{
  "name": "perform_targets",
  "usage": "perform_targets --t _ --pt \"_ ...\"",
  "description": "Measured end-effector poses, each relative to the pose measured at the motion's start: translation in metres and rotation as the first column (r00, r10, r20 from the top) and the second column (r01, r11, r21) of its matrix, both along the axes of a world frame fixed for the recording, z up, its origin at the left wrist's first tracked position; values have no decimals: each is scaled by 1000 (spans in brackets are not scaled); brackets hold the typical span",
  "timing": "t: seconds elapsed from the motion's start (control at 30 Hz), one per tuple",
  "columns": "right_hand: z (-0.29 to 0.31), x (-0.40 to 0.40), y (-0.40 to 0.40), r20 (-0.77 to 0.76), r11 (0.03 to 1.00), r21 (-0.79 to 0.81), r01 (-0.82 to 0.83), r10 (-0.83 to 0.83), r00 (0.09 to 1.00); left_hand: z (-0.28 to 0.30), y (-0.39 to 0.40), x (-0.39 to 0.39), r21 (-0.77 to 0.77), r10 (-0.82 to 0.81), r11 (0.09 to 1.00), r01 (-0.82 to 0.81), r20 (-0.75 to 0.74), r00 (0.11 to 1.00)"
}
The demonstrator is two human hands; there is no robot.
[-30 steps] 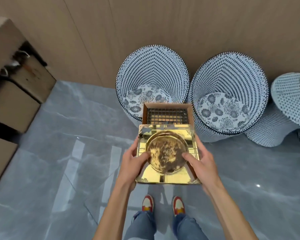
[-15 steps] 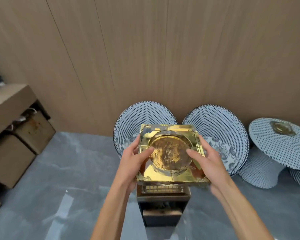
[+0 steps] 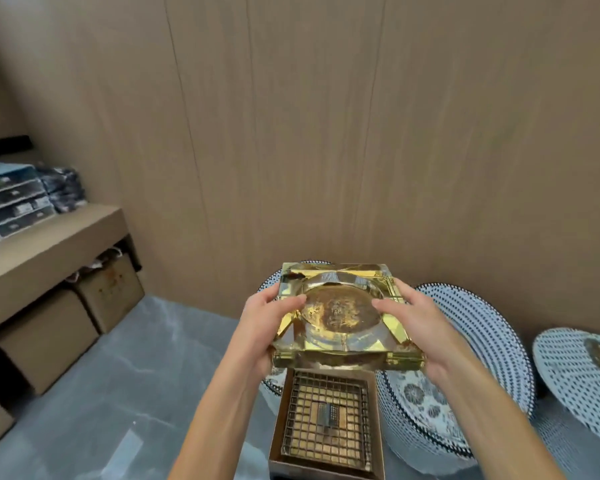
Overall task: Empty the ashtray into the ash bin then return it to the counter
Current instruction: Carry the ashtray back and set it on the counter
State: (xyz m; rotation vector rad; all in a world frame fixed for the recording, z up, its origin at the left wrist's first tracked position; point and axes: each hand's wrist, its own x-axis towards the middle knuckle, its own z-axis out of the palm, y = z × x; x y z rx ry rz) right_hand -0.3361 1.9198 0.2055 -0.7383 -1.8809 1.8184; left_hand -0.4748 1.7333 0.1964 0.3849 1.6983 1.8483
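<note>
A wood-panelled wall [image 3: 326, 133] fills most of the view, meeting a grey marbled floor [image 3: 118, 393] below. On the left a long tan shelf [image 3: 49, 247] carries stacked drawer trays [image 3: 11, 202], with cardboard boxes [image 3: 49, 334] stowed beneath it. On the right, blue-and-white dotted basket chairs [image 3: 465, 358] stand against the wall, and another dotted seat [image 3: 575, 382] sits at the far edge with a small golden object on it, too blurred to name. At bottom centre stands the square ash bin [image 3: 328, 427], its top covered by a metal grid. Held level in the air just above and behind the bin is the square gold glass ashtray [image 3: 340, 313], its round bowl stained brown. The left hand [image 3: 260, 327] clamps its left edge, thumb over the rim and fingers beneath; the right hand [image 3: 420, 323] grips the right edge the same way.
</note>
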Motion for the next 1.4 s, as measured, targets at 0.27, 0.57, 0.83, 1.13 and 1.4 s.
perform_targets --t 0.27,0.57,0.83,1.13,1.4 --pt "4 -20 -8 25 971 11 -237 236 971 5 -36 30 55 243 968 -244 18 970" --pt "5 -52 -82 66 831 29 -556 553 831 4 -126 75 16 554 832 -554 -59 830" --pt "2 -80 -197 -11 613 60 -788 790 614 6 -228 116 15 819 573 -819 -56 571" --pt "-8 -112 -356 -24 363 66 -929 932 362 8 -356 154 -4 951 297 -955 -86 296" --pt "-10 -128 -504 13 146 90 -985 989 148 5 -477 173 -48 994 76 -996 -74 79"
